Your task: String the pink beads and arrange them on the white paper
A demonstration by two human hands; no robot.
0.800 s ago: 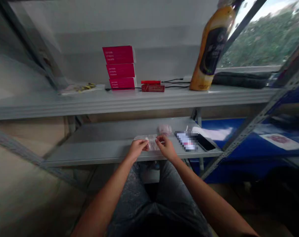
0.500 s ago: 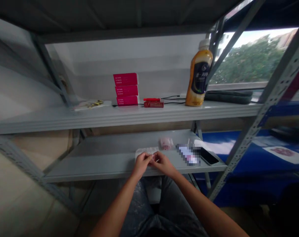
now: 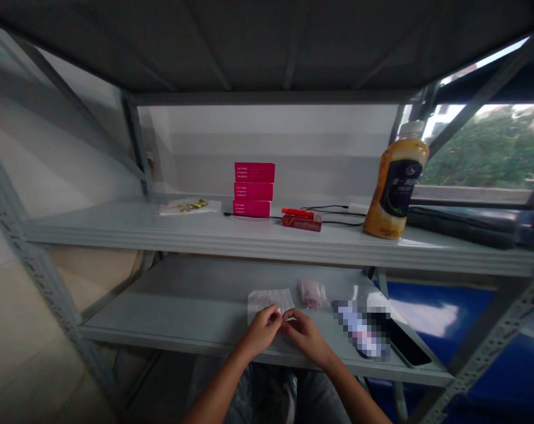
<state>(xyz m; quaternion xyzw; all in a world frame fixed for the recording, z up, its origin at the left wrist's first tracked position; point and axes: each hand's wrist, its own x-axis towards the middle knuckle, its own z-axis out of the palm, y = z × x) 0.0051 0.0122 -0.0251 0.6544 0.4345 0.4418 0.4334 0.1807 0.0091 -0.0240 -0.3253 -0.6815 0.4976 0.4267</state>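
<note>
Places taken from the translucent sheet (image 3: pixel 267 297), which is laid flat on the lower shelf (image 3: pixel 182 300), just beyond the fingertips; whether it is a bag or a single layer cannot be told. Well to its left, on the upper shelf (image 3: pixel 103 227), some yellowish pieces (image 3: pixel 195 206) are seen on a pale backing. Next, above and behind the sheet, a stack of red boxes (image 3: pixel 253 191) is noted, three high. At the sheet's near edge the left hand (image 3: pixel 261 331) is found with fingers curled and tips drawn in as a pinch, the edge partly covered by it. Just right of that the right hand (image 3: pixel 306 337) is held the same way, its tips met with the left's. A gap between the hands was noted under a second ago; it has since been closed. The work is thus judged to have been narrowed from two separate holds to one point of fine fingertip handling. What is pinched, if anything, is hidden. Right of the sheet, near it, a small bag of pinkish contents (image 3: pixel 311 293) is left untouched; farther right, a phone with a masked screen (image 3: pixel 359 330) and a dark phone (image 3: pixel 405 341) are laid side by side.
</note>
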